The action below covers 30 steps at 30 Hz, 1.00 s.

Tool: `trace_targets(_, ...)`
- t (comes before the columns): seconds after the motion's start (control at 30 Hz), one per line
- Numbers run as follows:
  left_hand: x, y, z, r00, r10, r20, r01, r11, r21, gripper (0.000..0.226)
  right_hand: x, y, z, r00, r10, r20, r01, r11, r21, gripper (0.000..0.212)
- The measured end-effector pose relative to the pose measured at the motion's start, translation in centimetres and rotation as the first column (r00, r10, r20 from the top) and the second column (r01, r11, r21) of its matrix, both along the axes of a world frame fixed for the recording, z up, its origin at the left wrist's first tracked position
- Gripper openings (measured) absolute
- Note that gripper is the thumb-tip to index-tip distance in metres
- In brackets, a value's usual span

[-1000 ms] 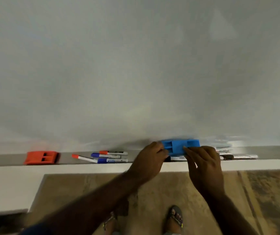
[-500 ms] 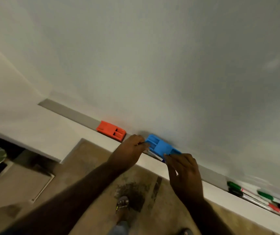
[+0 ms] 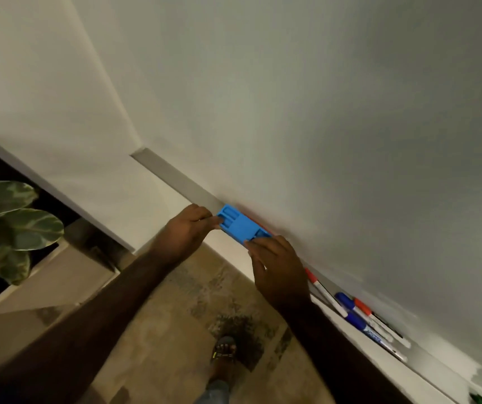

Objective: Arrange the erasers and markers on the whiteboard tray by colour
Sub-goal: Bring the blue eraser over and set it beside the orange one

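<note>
Both hands hold the blue eraser [image 3: 241,225] above the whiteboard tray [image 3: 175,177], near the centre of the view. The left hand [image 3: 186,231] grips the end of the eraser at about 10 o'clock, with its fingers curled around the short edge and the thumb side toward the floor. The right hand [image 3: 277,263] pinches the opposite end, at about 4 o'clock from the eraser's middle, with the fingertips [image 3: 253,243] on the blue surface. The eraser lies along the line of the tray, which runs from 10 o'clock to 4 o'clock across the picture, and its moulded recesses face the camera. Just behind the blue eraser, against the whiteboard [image 3: 321,112], a thin strip of the red eraser [image 3: 253,220] shows; the blue one covers most of it, and I cannot tell if the two touch. Further along the tray toward 4 o'clock lie several markers: a red-capped marker [image 3: 321,290] nearest to the right wrist, then two blue markers [image 3: 353,314] and another red marker [image 3: 363,307] close together. At the lower right edge a green marker [image 3: 480,399] is partly visible. At 9 o'clock there are large plant leaves [image 3: 9,217], and at 6 o'clock a foot in a sandal [image 3: 223,357] stands on the floor.
</note>
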<state>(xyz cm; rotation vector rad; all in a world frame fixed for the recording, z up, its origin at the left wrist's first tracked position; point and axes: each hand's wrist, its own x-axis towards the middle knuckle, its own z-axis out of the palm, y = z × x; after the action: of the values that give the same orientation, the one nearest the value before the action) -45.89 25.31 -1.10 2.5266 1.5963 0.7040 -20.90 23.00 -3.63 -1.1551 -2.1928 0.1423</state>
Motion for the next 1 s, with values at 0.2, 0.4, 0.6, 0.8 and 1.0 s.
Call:
trace_targets(0.2,-4.9,2.2,-0.5,0.998,0.062,-0.018,-0.061,0.998,0.015,0.019,-5.6,4.0,-0.5,0.996,0.067,0.061,-0.057,0.988,-0.142,0.028)
trace_targets(0.4,-7.9,4.8,-2.2,0.981,0.12,-0.152,-0.133,0.988,-0.074,0.035,-9.0,7.0,-1.1,0.983,0.08,0.163,-0.039,0.969,-0.242,0.033)
trace_targets(0.6,-9.8,7.0,-4.0,0.971,0.14,-0.195,-0.169,0.976,-0.138,0.039,-12.2,9.2,-3.1,0.974,0.073,0.216,-0.008,0.957,-0.288,0.03)
trace_targets(0.8,-9.4,8.3,-5.1,0.972,0.154,-0.179,-0.184,0.969,-0.163,0.038,-12.6,10.0,-3.3,0.972,0.037,0.232,0.033,0.956,-0.292,0.029)
trace_targets(1.0,-9.9,8.9,-5.8,0.973,0.143,-0.183,-0.177,0.968,-0.181,0.036,-12.9,10.1,-3.3,0.966,0.042,0.254,0.045,0.944,-0.326,0.027)
